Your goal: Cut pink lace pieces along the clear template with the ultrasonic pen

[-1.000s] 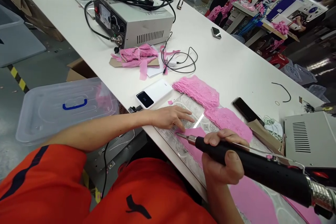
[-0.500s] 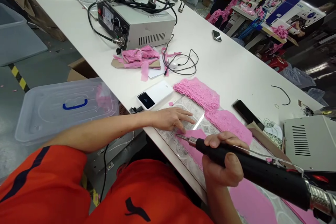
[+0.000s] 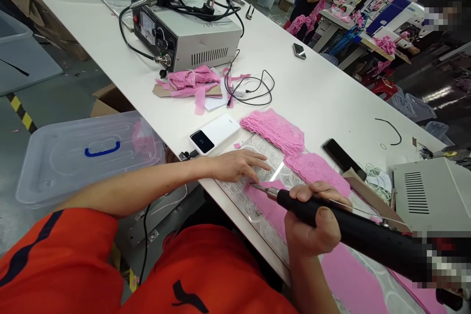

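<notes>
My right hand (image 3: 312,221) is wrapped round a thick black handheld ultrasonic cutter (image 3: 353,230), which slants across the lower right. Its narrow metal tip touches, or is just over, the left end of a flat pink fabric piece (image 3: 270,208). My left hand (image 3: 239,164) lies palm down with fingers spread, close to that tip. Its fingertips rest on a pale patterned sheet (image 3: 235,186) under the fabric, by the fabric's upper edge. Above it lie a stack of pink lace (image 3: 274,130) and another pink lace piece (image 3: 318,171). A larger pink piece (image 3: 353,279) is partly hidden by my right forearm.
A white power bank (image 3: 221,132) stands near the table edge beside my left hand. Behind are a grey control box (image 3: 206,44), a bundle of pink lace (image 3: 193,81) and a looped cable (image 3: 263,100). A black phone (image 3: 342,157) and second grey box (image 3: 430,196) lie right.
The cutter's tip has shifted slightly right and up along the pink fabric's edge. My left hand stays spread in nearly the same place. The whole view has moved slightly.
</notes>
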Demonstrator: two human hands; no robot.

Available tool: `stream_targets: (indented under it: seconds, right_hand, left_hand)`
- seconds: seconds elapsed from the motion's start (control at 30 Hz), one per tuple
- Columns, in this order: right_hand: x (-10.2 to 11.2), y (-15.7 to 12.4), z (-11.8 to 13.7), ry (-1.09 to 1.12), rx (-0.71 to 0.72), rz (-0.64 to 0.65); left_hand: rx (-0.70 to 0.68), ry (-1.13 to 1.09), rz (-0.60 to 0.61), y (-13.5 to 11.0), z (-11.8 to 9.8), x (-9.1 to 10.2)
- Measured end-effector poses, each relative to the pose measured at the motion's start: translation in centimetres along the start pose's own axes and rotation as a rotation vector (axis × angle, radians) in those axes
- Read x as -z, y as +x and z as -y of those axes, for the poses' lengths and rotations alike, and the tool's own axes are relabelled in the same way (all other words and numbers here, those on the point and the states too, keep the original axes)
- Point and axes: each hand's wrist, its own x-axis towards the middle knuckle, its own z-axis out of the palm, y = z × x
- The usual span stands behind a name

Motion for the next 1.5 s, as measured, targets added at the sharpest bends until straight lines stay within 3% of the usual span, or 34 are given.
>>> stream_targets:
  seconds: [0.6, 0.73, 0.9, 1.03, 1.23, 1.5]
  right_hand:
    - [-0.2, 0.0, -0.4, 0.003, 0.01, 0.037]
    - [0.5, 0.8, 0.6, -0.024, 0.008, -0.043]
    - [3.4, 3.0, 1.6, -0.097, 0.054, -0.24]
    - [5.1, 3.9, 1.3, -0.088, 0.031, -0.332]
    - [5.0, 3.6, 0.2, -0.024, -0.005, -0.257]
    - [4.7, 3.6, -0.8, -0.045, -0.032, -0.219]
  left_hand:
    - [0.001, -0.011, -0.021, -0.2, 0.2, -0.3]
    - [-0.003, 0.018, -0.062, -0.4, 0.0, 0.0]
    - [0.039, 0.104, -0.157, -0.1, -1.8, -0.3]
    - [0.034, 0.206, -0.075, 0.7, -4.4, -1.6]
    - [0.066, 0.306, -0.042, 1.4, -5.8, -3.3]
    - [0.083, 0.285, 0.017, 1.3, -5.6, -3.2]
